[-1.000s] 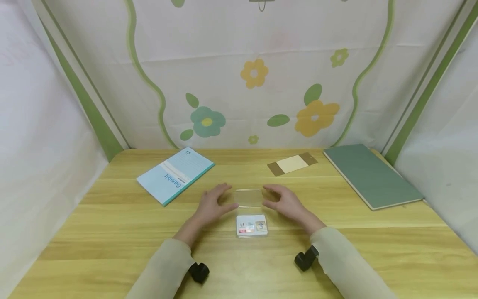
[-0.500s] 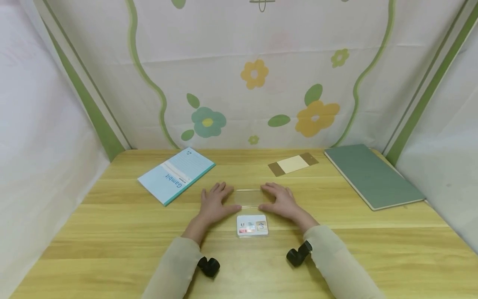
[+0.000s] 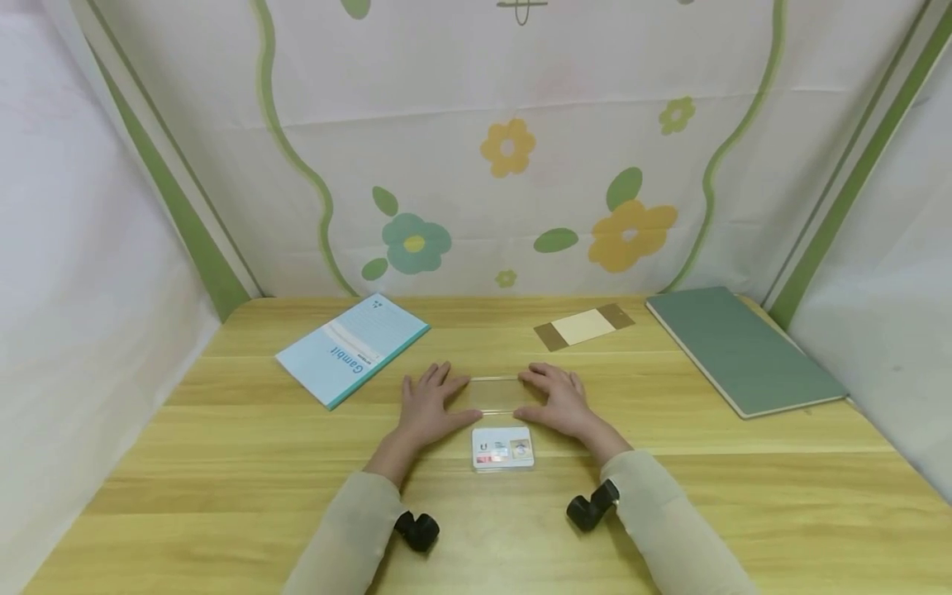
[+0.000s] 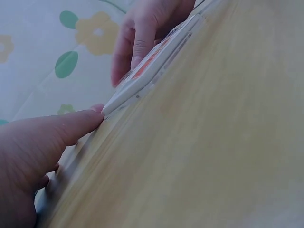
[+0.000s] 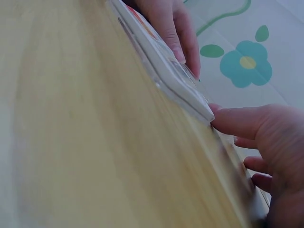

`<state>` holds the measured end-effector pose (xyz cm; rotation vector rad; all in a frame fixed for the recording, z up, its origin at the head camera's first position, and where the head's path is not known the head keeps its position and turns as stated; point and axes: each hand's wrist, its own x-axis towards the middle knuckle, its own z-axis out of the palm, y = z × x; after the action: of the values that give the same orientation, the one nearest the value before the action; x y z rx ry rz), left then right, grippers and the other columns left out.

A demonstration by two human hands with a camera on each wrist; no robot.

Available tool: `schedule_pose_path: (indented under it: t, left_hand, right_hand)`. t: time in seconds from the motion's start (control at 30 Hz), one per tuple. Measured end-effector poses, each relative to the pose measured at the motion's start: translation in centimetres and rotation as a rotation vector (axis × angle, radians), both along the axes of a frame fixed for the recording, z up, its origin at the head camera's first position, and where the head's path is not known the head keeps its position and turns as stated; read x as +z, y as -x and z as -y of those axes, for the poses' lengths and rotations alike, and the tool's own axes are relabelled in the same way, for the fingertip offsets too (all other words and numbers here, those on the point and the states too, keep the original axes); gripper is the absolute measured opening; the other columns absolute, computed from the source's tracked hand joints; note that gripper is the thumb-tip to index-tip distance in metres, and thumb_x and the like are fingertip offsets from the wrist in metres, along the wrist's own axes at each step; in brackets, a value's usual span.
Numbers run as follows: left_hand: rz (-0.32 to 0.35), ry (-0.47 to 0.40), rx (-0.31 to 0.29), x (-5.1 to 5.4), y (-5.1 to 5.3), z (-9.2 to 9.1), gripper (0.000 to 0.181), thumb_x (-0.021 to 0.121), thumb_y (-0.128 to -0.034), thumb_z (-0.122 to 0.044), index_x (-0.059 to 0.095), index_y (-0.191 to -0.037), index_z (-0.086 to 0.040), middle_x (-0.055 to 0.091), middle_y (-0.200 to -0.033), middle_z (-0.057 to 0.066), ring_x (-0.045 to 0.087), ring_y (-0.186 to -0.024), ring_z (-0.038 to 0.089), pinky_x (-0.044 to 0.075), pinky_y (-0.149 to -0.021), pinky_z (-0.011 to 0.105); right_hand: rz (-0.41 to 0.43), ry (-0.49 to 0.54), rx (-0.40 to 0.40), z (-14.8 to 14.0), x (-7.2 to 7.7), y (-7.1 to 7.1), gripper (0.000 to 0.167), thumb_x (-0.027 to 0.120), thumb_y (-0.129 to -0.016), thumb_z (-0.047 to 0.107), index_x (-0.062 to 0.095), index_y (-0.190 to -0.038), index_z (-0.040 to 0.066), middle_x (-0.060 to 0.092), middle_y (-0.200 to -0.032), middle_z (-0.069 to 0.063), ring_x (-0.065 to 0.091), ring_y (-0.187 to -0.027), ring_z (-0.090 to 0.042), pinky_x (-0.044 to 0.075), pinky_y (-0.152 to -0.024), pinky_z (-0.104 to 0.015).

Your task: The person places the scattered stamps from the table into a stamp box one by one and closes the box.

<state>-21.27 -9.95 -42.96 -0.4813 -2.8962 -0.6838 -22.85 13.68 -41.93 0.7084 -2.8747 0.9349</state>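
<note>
A clear, flat, rectangular plastic cover (image 3: 494,396) lies on the wooden table in the head view. My left hand (image 3: 427,409) pinches its left end, thumb at the near corner and index finger at the far one. At the right end, my right hand (image 3: 559,402) pinches it the same way. Just nearer to me sits a flat clear case (image 3: 502,447) with a white printed card or insert inside. Both wrist views show this case (image 4: 151,66) edge-on, hiding most of the cover.
A light blue notebook (image 3: 349,349) marked "Gambit" lies at the back left. Behind the right hand is a brown and cream card (image 3: 583,326). A green hardcover notebook (image 3: 736,351) rests at the back right, near the floral curtain (image 3: 461,99).
Both hands have moved inward, and their fingers have come from beside the clear cover onto its corners. The cover and the case with the printed card stay in place.
</note>
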Motion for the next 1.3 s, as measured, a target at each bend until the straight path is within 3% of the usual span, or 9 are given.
schedule_pose_path:
  t: [0.13,0.3,0.57,0.77,1.0,1.3]
  left_hand:
    - [0.008,-0.035,-0.014,0.1,0.0,0.0,0.065,0.055,-0.071,-0.059,0.051,-0.122,-0.018,0.029,-0.135,0.015,0.018,-0.124,0.032,0.001,-0.093,0.058]
    - [0.042,-0.116,-0.044,0.7,-0.6,0.1,0.064,0.059,-0.0715,-0.054,0.05,-0.122,-0.015,0.03,-0.134,0.017,0.017,-0.124,0.033,0.001,-0.093,0.059]
    - [0.045,-0.23,-0.049,1.9,-2.6,0.2,0.065,0.06,-0.0728,-0.05,0.047,-0.124,-0.012,0.032,-0.134,0.015,0.019,-0.124,0.033,0.003,-0.095,0.056]
    - [0.016,-0.241,-0.055,2.2,-4.5,0.0,0.064,0.063,-0.0718,-0.048,0.049,-0.122,-0.011,0.034,-0.132,0.016,0.021,-0.123,0.034,0.004,-0.093,0.058]
    - [-0.003,-0.242,-0.059,1.7,-6.7,-0.1,0.062,0.066,-0.0694,-0.045,0.053,-0.118,-0.009,0.037,-0.129,0.017,0.024,-0.121,0.036,0.004,-0.092,0.059]
    - [-0.052,-0.157,-0.059,0.5,-7.8,-0.4,0.062,0.063,-0.0671,-0.053,0.056,-0.114,-0.014,0.039,-0.127,0.017,0.026,-0.12,0.037,0.004,-0.092,0.06]
  right_hand:
    - [0.023,0.047,0.005,0.1,0.3,-0.1,0.062,0.07,-0.068,0.035,0.051,-0.12,0.007,0.037,-0.129,-0.015,0.028,-0.119,-0.034,0.001,-0.094,-0.057]
    - [0.085,0.121,0.031,0.0,1.0,-0.5,0.066,0.071,-0.068,0.032,0.046,-0.123,0.004,0.033,-0.132,-0.017,0.027,-0.119,-0.037,0.011,-0.093,-0.057]
    - [0.102,0.203,0.045,0.1,2.4,-2.4,0.069,0.072,-0.068,0.029,0.043,-0.125,0.005,0.029,-0.134,-0.018,0.025,-0.12,-0.038,0.019,-0.091,-0.057]
    - [0.081,0.228,0.034,-0.1,2.4,-4.3,0.068,0.074,-0.065,0.026,0.046,-0.123,0.003,0.032,-0.131,-0.021,0.027,-0.118,-0.039,0.02,-0.09,-0.057]
    - [0.07,0.215,0.012,-0.2,1.4,-6.3,0.066,0.075,-0.064,0.031,0.05,-0.12,0.006,0.037,-0.128,-0.02,0.03,-0.117,-0.038,0.016,-0.093,-0.056]
    - [-0.046,0.09,-0.012,-0.5,0.1,-7.5,0.062,0.076,-0.06,0.037,0.056,-0.113,0.012,0.043,-0.124,-0.015,0.033,-0.116,-0.032,0.001,-0.09,-0.061]
